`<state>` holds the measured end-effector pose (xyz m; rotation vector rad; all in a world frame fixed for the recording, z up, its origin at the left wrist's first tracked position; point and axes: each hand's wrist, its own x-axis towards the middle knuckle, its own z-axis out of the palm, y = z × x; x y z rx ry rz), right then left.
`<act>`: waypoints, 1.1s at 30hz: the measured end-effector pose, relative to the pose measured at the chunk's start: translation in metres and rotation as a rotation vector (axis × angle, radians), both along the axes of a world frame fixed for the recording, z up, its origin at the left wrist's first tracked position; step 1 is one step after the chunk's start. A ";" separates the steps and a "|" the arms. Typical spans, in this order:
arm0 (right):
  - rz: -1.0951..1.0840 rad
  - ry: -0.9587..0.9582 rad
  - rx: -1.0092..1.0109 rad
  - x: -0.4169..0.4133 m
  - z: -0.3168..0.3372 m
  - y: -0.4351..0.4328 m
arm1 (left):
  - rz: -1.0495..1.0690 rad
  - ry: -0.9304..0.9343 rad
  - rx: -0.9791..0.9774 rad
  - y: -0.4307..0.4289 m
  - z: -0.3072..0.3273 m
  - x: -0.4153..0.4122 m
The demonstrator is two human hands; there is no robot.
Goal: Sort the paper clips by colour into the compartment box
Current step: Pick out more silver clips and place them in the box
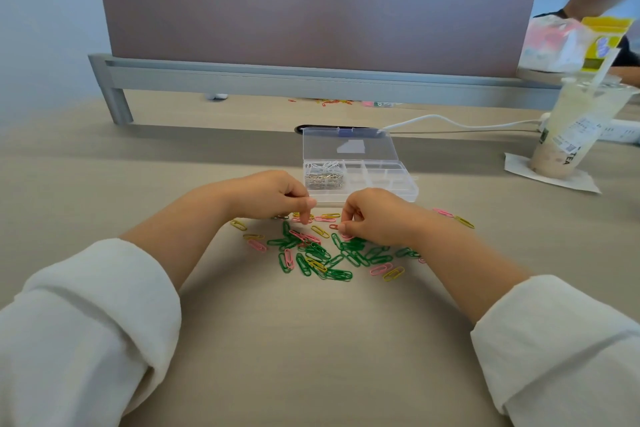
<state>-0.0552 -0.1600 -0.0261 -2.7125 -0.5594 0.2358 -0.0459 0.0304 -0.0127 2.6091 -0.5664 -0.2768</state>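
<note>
Two forearms in rolled white sleeves [86, 315] reach forward over a pale worktop [311, 350]. Between them lies a loose scatter of paper clips [322, 256], mostly green, with pink and yellow ones mixed in and pointing every way. At the far edge of the scatter, the right hand [377, 215] is curled, thumb and forefinger pinching one end of a small red clip [333, 226]. The clip sticks out to the left of the fingertips, its long axis running roughly left to right. The left hand [272, 194] is curled too, one finger pointing down onto the pink clips. Whether it holds anything cannot be told.

Just beyond both hands, close to the knuckles, sits the clear compartment box [412, 192], its long side running left to right and its lid [346, 149] open away from the person. Silver clips [323, 177] fill its left compartment; the others look empty. The right hand is nearer these, so the red clip probably needs only a short move forward. Far right stands a drink cup [571, 128].
</note>
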 end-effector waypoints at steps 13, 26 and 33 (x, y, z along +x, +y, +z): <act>-0.008 0.002 0.057 -0.001 -0.002 0.002 | -0.082 -0.029 0.152 -0.005 0.005 -0.001; -0.018 -0.083 0.198 0.001 -0.007 0.004 | -0.165 -0.002 0.229 -0.010 0.009 -0.005; -0.018 -0.209 0.203 0.001 -0.008 0.002 | -0.074 0.086 0.270 -0.009 0.008 -0.004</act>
